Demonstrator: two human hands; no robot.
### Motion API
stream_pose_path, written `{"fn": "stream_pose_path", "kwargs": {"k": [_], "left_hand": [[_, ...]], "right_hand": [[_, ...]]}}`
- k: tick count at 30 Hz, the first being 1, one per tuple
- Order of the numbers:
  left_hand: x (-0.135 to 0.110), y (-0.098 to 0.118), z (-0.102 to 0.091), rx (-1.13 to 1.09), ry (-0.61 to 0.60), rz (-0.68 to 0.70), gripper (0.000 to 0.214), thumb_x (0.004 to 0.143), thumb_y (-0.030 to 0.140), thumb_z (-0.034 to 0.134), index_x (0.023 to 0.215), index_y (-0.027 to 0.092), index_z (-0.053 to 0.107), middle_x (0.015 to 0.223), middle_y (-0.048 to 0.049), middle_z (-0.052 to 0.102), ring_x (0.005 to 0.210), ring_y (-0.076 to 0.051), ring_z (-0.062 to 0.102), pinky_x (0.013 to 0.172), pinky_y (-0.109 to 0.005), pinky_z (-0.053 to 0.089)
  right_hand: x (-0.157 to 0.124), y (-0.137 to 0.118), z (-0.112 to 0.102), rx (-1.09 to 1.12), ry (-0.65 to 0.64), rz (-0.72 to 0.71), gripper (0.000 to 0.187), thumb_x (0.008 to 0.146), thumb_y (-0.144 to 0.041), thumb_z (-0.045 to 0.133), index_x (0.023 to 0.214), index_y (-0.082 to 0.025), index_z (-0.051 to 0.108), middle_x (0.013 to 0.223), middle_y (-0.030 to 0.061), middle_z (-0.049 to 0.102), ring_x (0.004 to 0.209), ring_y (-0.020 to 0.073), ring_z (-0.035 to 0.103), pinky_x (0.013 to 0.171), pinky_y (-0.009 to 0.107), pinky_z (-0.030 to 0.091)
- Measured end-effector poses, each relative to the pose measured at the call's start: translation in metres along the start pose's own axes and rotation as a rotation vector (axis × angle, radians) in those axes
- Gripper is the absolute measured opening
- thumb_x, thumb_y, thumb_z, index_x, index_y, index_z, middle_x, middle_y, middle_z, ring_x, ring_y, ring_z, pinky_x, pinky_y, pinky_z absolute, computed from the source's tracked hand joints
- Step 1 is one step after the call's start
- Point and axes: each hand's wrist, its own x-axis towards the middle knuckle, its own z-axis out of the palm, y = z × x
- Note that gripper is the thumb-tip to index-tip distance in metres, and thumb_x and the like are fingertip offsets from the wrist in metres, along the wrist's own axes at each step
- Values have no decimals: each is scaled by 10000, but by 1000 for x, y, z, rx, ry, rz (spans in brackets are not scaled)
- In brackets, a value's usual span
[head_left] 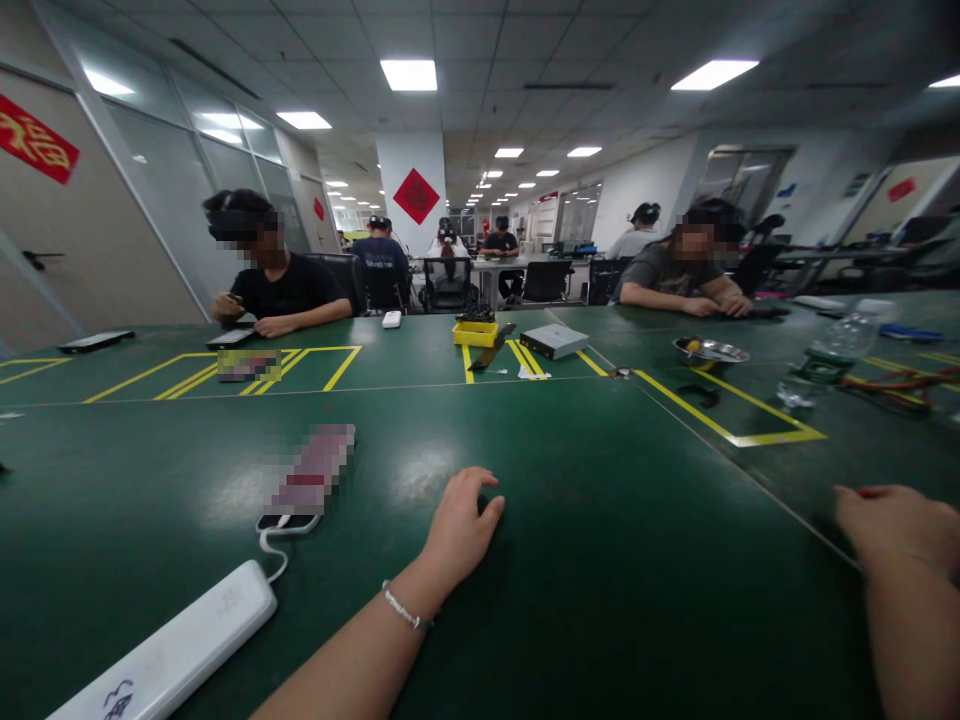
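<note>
My left hand rests on the green table, fingers loosely bent and thumb apart, with nothing in it. A bracelet circles that wrist. At the right edge, my right hand is slightly blurred, its fingers curled together. A speck of red shows at its fingertips; what it is I cannot make out. Left of my left hand lies a phone, its screen pixelated. A short white cable links it to a long white power bank in the lower left corner.
Across the green table are a yellow tray, a grey box, a metal bowl and a clear bottle. Cables lie at right. Two people sit opposite; several others sit farther back. Yellow tape marks the tabletop.
</note>
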Motion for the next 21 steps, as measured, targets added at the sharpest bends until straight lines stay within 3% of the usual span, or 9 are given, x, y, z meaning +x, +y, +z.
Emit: {"fn": "stream_pose_path", "kwargs": {"k": [3, 7, 10, 13, 16, 18, 21], "left_hand": [[0, -2, 0, 7, -9, -2, 178, 718, 177, 524, 891, 208, 555, 1004, -50, 556, 986, -203, 481, 888, -382, 346], [-1, -3, 1, 40, -24, -10, 192, 708, 177, 536, 897, 207, 556, 1009, -55, 558, 992, -211, 483, 892, -387, 344], [-1, -1, 2, 27, -28, -36, 238, 708, 177, 533, 944, 206, 545, 1107, -70, 516, 1054, -217, 459, 920, -385, 329], [-2, -1, 2, -18, -20, -88, 301, 705, 185, 534, 1006, 208, 527, 1208, -79, 450, 1081, -223, 452, 923, -386, 333], [-2, -2, 3, -40, -41, -102, 360, 704, 200, 537, 1063, 210, 508, 1233, -84, 442, 1080, -233, 460, 917, -389, 338], [-2, -2, 4, -11, -80, -104, 406, 711, 213, 532, 1114, 208, 481, 1217, -88, 468, 1092, -237, 452, 928, -385, 323], [-2, -1, 3, 58, -143, -113, 481, 726, 220, 514, 1194, 198, 404, 1189, -83, 506, 1102, -222, 445, 948, -364, 300]], "right_hand": [[9, 15, 14, -40, -137, 386, 129, 444, -257, 640, 515, -207, 545, 882, 230, 482, 956, 405, 394, 588, 472, 256], [11, 17, 23, 131, 46, 495, 323, 352, -169, 642, 668, -231, 628, 1109, 252, 411, 1064, 466, 251, 694, 594, 129], [5, 4, 19, 81, 76, 455, 572, 360, -210, 654, 930, -213, 614, 1219, 270, 312, 1106, 481, 190, 737, 622, 91], [-16, -42, 9, -35, 107, 150, 624, 481, -298, 599, 1066, -88, 546, 1176, 312, 332, 1095, 461, 245, 744, 592, 198], [-65, -116, 2, -21, 73, -399, 473, 638, -327, 493, 1024, -60, 551, 1024, 249, 467, 1030, 365, 374, 798, 511, 281], [-113, -166, 1, 78, -40, -713, 397, 713, -306, 432, 1041, -107, 533, 1012, 172, 498, 1022, 292, 404, 844, 456, 308], [-191, -218, 1, 181, -401, -1098, 384, 765, -320, 416, 1100, -156, 506, 1119, 112, 481, 1081, 222, 384, 918, 381, 307]]}}
